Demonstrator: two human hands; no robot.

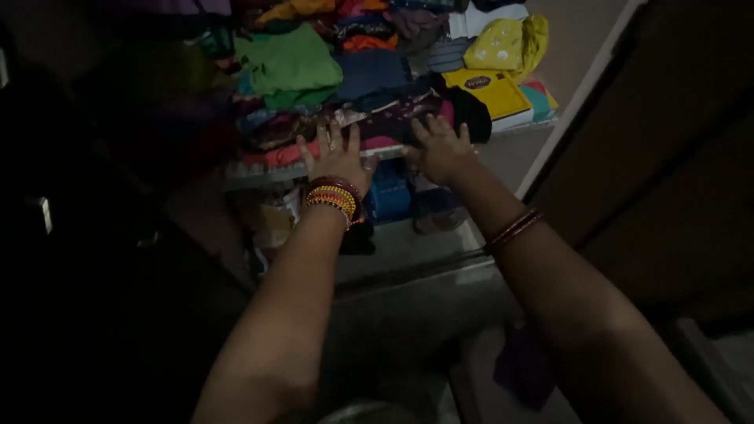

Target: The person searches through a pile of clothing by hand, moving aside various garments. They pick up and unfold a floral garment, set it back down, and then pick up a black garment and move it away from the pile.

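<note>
Your two forearms reach forward from the near edge, bangles on both wrists. Your left hand (336, 159) lies palm down with fingers spread flat, pressing on the front edge of a stack of folded clothes (377, 126); it grips nothing. Gold and red bangles (335, 198) sit just behind that hand. Just right of it, your right hand (441, 149) lies flat too, fingers splayed on the same dark patterned stack, closed on nothing. Thin red bangles (514, 228) circle that forearm, well behind the hand. Beyond your left fingertips lies a green folded garment (289, 67). Beyond your right fingertips sits a yellow packet (487, 90), with a yellow dotted cloth (506, 43) farther back. Beneath both hands, the lower shelf holds a blue bag (390, 196), dimly lit.
</note>
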